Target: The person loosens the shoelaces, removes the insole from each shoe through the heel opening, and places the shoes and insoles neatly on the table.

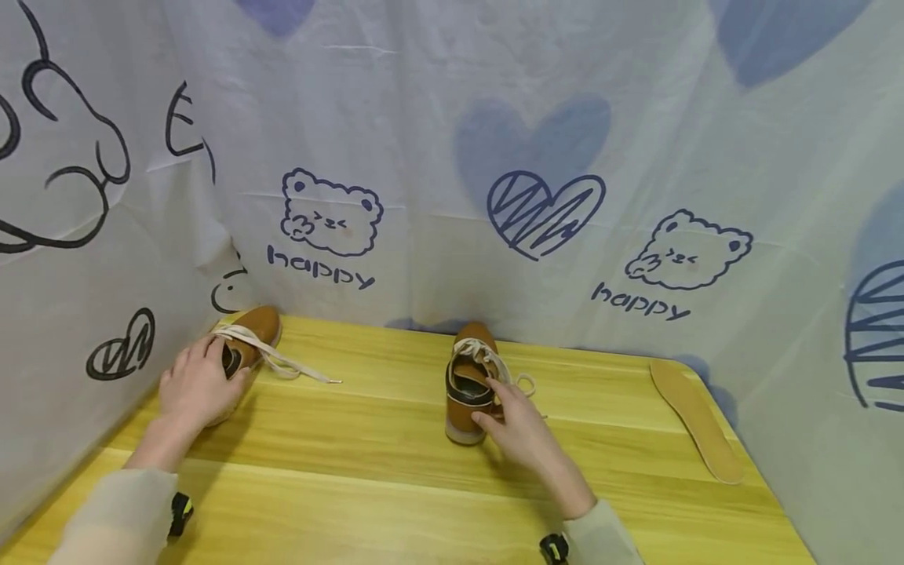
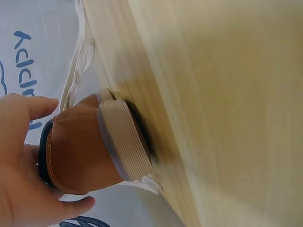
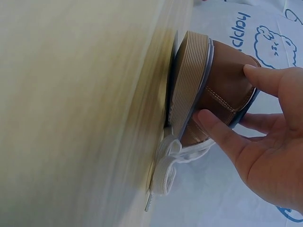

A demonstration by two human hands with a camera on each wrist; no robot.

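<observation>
Brown shoe (image 1: pixel 462 412) rests on the wooden surface (image 1: pixel 367 439), the right hand (image 1: pixel 526 431) lightly pinching it at heel and collar, fingers half spread, likely to steady it; white laces (image 3: pixel 165 172) loop beside that grip. Farther left, the left hand (image 1: pixel 201 380) straddles a second shoe (image 1: pixel 259 320), how firmly I cannot tell; well right lies a tan insole (image 1: pixel 695 420)

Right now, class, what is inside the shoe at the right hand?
Inside the shoe, the head view shows a dark lining towards the heel and a brown surface further forward. The toe end cannot be seen: the upper and white laces cover it.
</observation>
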